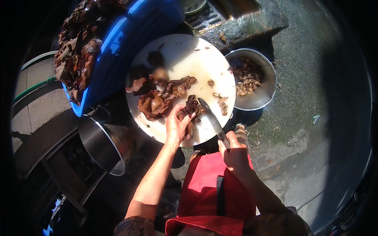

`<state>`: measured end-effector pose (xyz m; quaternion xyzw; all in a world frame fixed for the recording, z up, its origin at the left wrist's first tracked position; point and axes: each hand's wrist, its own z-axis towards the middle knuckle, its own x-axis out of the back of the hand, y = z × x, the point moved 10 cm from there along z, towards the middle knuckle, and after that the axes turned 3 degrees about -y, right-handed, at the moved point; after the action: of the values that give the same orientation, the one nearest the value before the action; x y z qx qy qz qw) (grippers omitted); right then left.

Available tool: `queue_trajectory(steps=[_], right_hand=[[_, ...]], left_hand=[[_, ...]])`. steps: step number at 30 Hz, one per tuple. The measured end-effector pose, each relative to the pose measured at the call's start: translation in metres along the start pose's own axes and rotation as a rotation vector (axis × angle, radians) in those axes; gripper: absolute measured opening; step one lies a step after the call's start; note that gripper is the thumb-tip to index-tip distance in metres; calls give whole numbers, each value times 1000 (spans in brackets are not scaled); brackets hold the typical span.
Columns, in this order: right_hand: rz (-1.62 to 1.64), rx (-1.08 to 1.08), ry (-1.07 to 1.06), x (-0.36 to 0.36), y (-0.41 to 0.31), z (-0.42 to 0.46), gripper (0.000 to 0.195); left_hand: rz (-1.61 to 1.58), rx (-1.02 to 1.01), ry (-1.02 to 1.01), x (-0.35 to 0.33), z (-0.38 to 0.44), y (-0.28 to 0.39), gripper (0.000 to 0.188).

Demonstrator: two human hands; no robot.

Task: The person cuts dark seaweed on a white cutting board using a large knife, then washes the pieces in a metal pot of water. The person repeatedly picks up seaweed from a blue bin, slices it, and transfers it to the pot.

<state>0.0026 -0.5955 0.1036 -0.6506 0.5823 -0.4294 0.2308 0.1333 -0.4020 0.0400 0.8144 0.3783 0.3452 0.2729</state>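
My left hand (pixel 177 124) grips a dark clump of wood ear fungus (pixel 191 103) over a round white cutting board (pixel 203 65). In my right hand (pixel 235 153) is a knife (pixel 213 117), its blade pointing away from me and its tip beside the clump. Larger brown pieces of wood ear fungus (pixel 153 103) lie on the board's left half. Small trimmed scraps (pixel 222 106) are scattered right of the blade. Part of the clump is hidden behind my left fingers.
A blue plastic basket (pixel 113 56) heaped with wood ear fungus (pixel 75 56) stands at upper left. Right of the board is a metal bowl (pixel 267 91) containing scraps (pixel 248 76). A metal pot (pixel 100 144) sits at lower left. A red apron (pixel 203 183) covers my lap.
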Motion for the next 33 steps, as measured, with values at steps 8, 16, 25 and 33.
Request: queue_trajectory(steps=[8,16,25,33], right_hand=[[-282,92,-138,-20,-22,-5,20],[-226,-1,-152,-19,-30,3,21],[-390,-10,-142,-47,-30,22,26],[-136,78,11,-28,-20,20,22]], left_hand=[[329,-177,166,5,-13,46,43],[334,-160,161,7,-7,31,25],[278,-103,143,9,-2,36,22],[243,-135,240,15,-7,33,31]])
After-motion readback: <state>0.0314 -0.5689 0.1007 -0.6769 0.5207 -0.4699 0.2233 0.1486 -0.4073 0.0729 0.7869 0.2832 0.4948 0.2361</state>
